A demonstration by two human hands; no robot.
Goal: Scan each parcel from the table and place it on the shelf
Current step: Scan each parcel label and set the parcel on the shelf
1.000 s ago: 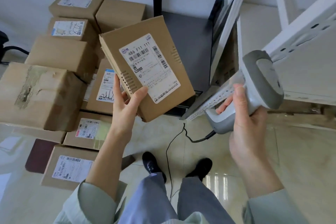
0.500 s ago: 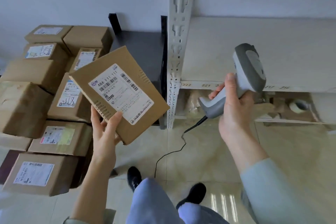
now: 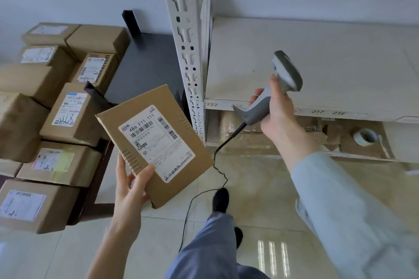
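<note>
Left hand (image 3: 130, 184) grips the flat cardboard parcel (image 3: 156, 142) by its lower corner, thumb on the label, held over the floor left of the shelf post. Right hand (image 3: 277, 108) wraps the barcode scanner (image 3: 271, 92) handle in front of the empty shelf (image 3: 328, 63); more parcels (image 3: 59, 118) stacked on the table at left.
</note>
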